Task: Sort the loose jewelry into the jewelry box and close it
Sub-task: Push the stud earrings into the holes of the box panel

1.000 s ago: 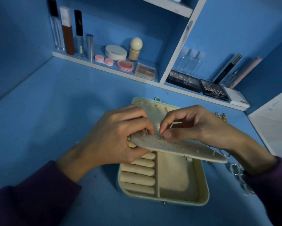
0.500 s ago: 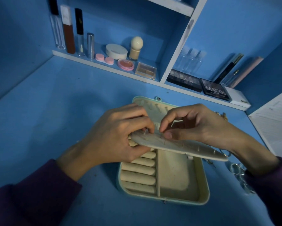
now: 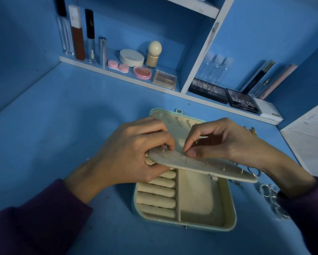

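Observation:
A pale green jewelry box [image 3: 230, 208] lies open on the blue desk, with cream ring rolls [image 3: 156, 197] on its left and an empty tray on its right. A cream earring panel [image 3: 209, 167] is lifted over the box, with several small posts sticking out of it. My left hand [image 3: 128, 159] grips the panel's left end. My right hand [image 3: 218, 142] pinches a small earring post at the panel near its left end. Silver rings [image 3: 270, 192] and a gold chain [image 3: 250, 130] lie on the desk to the right of the box.
A white shelf [image 3: 117, 75] behind the box carries lip gloss tubes, compacts, a pink lens case and a brush. Dark eyeshadow palettes [image 3: 242, 103] and a white box stand further right. A white slatted surface [image 3: 310, 137] borders the desk at far right.
Both hands stay on the earring panel with only slight finger shifts. The box and loose jewelry have not moved.

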`<action>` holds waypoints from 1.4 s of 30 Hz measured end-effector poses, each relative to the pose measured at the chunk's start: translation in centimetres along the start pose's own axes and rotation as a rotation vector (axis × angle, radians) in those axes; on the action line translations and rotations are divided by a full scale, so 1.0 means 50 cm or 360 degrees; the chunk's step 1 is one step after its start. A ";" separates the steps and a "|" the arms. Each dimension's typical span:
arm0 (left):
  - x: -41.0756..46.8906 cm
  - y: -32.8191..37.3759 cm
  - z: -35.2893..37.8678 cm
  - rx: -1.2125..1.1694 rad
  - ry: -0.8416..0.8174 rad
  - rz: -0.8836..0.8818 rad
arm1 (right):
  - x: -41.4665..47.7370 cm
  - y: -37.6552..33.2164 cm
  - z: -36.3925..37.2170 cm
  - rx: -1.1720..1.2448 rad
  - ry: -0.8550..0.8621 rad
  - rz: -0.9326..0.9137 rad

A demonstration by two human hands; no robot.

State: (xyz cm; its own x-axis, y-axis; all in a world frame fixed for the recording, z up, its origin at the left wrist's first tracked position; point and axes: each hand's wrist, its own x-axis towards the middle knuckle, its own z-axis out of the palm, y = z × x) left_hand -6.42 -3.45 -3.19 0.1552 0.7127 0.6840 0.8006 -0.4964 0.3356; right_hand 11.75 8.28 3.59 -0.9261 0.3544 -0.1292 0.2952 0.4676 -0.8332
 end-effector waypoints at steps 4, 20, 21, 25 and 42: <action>0.000 0.000 0.000 -0.0004 -0.0005 0.0000 | -0.001 -0.005 -0.010 -0.0028 -0.0057 0.0007; 0.000 -0.001 0.000 -0.0007 -0.0014 0.0005 | -0.003 -0.014 -0.015 -0.0112 -0.0122 0.0022; 0.000 -0.001 0.000 -0.0006 -0.0015 0.0008 | -0.004 -0.015 -0.016 -0.0121 -0.0126 0.0010; 0.001 0.000 -0.001 -0.0002 -0.0013 0.0014 | -0.011 -0.016 -0.020 -0.0152 -0.0134 -0.0036; 0.001 0.000 0.000 -0.0002 -0.0014 0.0012 | -0.009 -0.014 -0.010 -0.0358 -0.0001 -0.0183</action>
State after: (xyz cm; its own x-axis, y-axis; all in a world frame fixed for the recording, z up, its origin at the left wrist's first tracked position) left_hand -6.42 -3.44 -3.16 0.1664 0.7132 0.6809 0.7985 -0.5026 0.3313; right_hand 12.06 8.20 4.52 -0.9567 0.2881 -0.0408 0.2328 0.6735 -0.7016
